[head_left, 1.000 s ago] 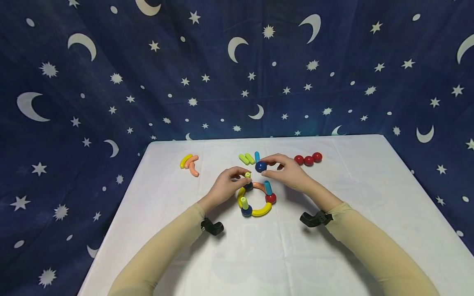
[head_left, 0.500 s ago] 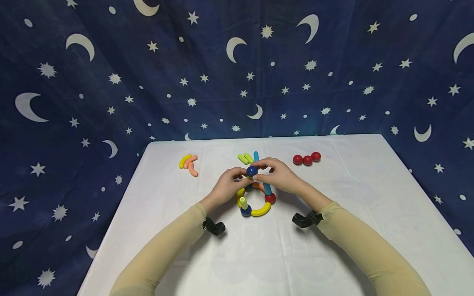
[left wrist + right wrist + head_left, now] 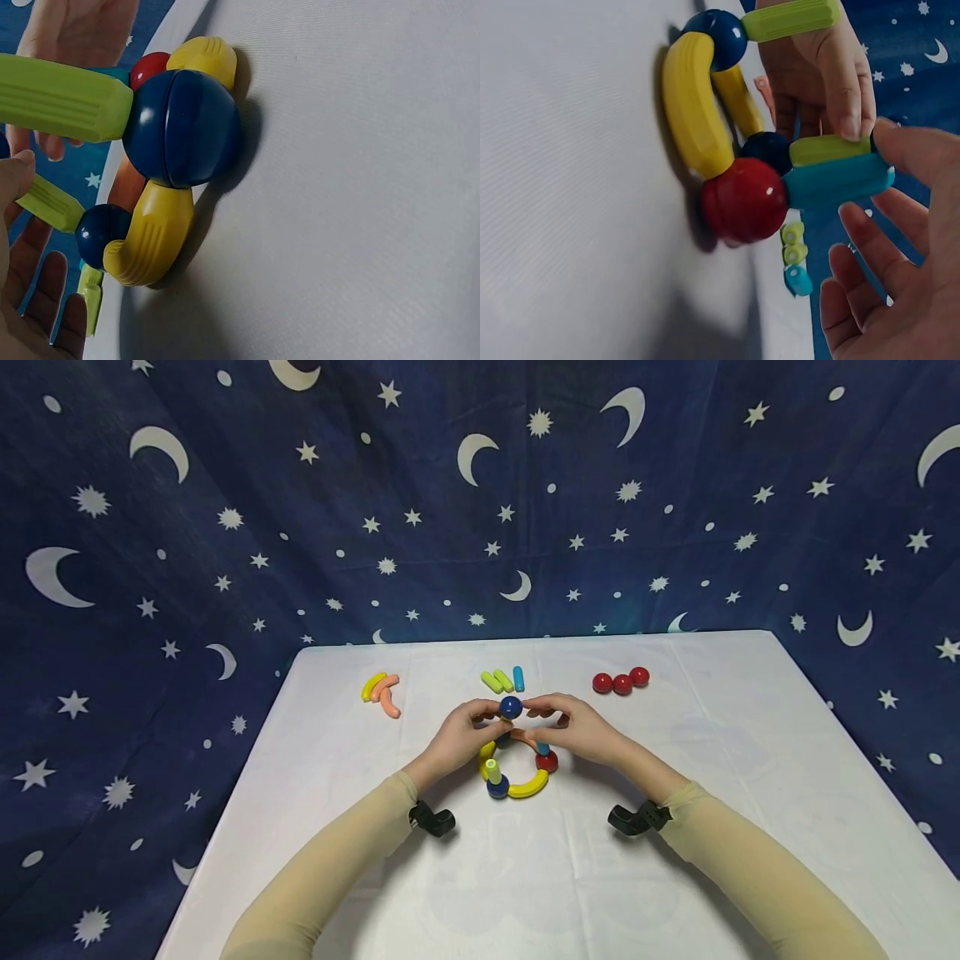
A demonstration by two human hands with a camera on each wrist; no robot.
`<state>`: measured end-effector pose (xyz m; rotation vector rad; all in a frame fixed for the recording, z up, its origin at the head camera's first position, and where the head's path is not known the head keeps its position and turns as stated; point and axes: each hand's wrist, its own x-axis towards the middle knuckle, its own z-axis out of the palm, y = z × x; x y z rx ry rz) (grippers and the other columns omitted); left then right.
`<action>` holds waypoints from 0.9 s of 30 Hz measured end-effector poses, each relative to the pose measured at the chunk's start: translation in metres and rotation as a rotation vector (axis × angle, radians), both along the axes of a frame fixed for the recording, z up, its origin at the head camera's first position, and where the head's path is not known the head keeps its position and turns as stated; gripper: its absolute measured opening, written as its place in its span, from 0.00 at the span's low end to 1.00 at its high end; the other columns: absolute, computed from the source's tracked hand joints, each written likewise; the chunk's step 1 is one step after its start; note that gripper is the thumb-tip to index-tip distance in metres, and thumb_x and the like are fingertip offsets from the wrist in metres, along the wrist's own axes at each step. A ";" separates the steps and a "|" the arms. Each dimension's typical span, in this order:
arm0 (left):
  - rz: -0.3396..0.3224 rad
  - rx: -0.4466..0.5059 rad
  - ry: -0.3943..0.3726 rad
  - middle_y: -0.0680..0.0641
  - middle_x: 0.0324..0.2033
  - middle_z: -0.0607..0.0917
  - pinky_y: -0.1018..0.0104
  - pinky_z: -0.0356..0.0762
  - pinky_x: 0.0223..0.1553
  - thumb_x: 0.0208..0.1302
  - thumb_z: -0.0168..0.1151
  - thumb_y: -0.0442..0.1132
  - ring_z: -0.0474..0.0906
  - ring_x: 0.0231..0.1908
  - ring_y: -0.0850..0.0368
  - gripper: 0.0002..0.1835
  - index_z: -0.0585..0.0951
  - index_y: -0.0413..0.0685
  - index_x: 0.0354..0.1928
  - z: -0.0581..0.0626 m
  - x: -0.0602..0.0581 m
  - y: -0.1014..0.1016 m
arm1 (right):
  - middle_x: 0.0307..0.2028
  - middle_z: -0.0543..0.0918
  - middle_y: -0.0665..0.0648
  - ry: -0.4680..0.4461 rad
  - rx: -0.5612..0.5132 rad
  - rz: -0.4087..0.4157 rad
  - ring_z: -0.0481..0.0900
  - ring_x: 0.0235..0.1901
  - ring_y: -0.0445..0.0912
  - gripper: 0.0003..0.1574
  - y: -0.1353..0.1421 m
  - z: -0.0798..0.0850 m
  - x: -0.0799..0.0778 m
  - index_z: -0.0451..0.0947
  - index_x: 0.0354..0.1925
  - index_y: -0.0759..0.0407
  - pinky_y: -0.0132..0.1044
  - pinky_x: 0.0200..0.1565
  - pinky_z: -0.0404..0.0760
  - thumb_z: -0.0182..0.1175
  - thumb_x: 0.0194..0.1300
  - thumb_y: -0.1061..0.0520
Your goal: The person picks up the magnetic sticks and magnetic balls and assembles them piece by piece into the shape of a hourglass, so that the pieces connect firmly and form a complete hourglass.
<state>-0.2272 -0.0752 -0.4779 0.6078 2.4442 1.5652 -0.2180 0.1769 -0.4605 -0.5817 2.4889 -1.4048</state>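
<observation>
A ring of curved rods and balls lies on the table: yellow rods [image 3: 529, 785], an orange rod [image 3: 519, 736], a red ball [image 3: 547, 761] and two dark blue balls, one at the front [image 3: 498, 787]. Upright on the front ball stands a light green stick [image 3: 60, 97]; a light blue stick [image 3: 836, 182] rises from the red one. My left hand [image 3: 467, 732] pinches the rear light green stick [image 3: 817, 151], topped by another dark blue ball [image 3: 511, 707]. Just right of that top ball, my right hand [image 3: 579, 723] holds nothing, its fingers spread and slightly bent.
Behind the ring lie two light green sticks [image 3: 497, 681] and a light blue stick [image 3: 518, 678]. Three red balls [image 3: 622, 684] sit at the back right. Yellow and orange curved rods [image 3: 384, 690] form a small group at the back left of the white table [image 3: 675, 860].
My right hand has carried the dark blue ball left onto the rear green stick, then let go and drawn back slightly right. My left hand keeps its pinch on that stick.
</observation>
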 end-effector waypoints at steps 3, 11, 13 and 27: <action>-0.003 -0.001 0.003 0.55 0.51 0.85 0.51 0.71 0.65 0.71 0.67 0.44 0.77 0.58 0.52 0.14 0.84 0.53 0.56 0.000 0.000 0.000 | 0.56 0.82 0.51 -0.024 0.011 -0.003 0.76 0.57 0.50 0.29 0.006 -0.004 0.005 0.79 0.63 0.48 0.51 0.57 0.76 0.71 0.65 0.49; -0.002 -0.006 0.002 0.56 0.52 0.84 0.51 0.70 0.65 0.71 0.67 0.44 0.77 0.59 0.51 0.13 0.85 0.55 0.55 0.002 -0.001 0.001 | 0.47 0.83 0.49 -0.058 0.042 -0.024 0.79 0.48 0.50 0.17 0.010 -0.011 0.010 0.84 0.49 0.48 0.48 0.54 0.78 0.71 0.65 0.45; -0.018 -0.008 0.006 0.57 0.52 0.84 0.51 0.70 0.64 0.72 0.66 0.44 0.77 0.59 0.51 0.13 0.85 0.55 0.55 0.003 -0.001 0.001 | 0.46 0.83 0.48 -0.059 0.049 -0.027 0.79 0.46 0.50 0.17 0.008 -0.011 0.009 0.85 0.48 0.48 0.46 0.53 0.78 0.72 0.64 0.43; -0.103 -0.123 0.069 0.63 0.54 0.82 0.52 0.71 0.64 0.71 0.66 0.51 0.72 0.60 0.61 0.15 0.85 0.63 0.57 0.005 0.004 0.002 | 0.47 0.83 0.52 -0.080 0.039 -0.014 0.81 0.42 0.51 0.17 0.003 -0.011 0.010 0.85 0.46 0.51 0.44 0.46 0.80 0.73 0.63 0.45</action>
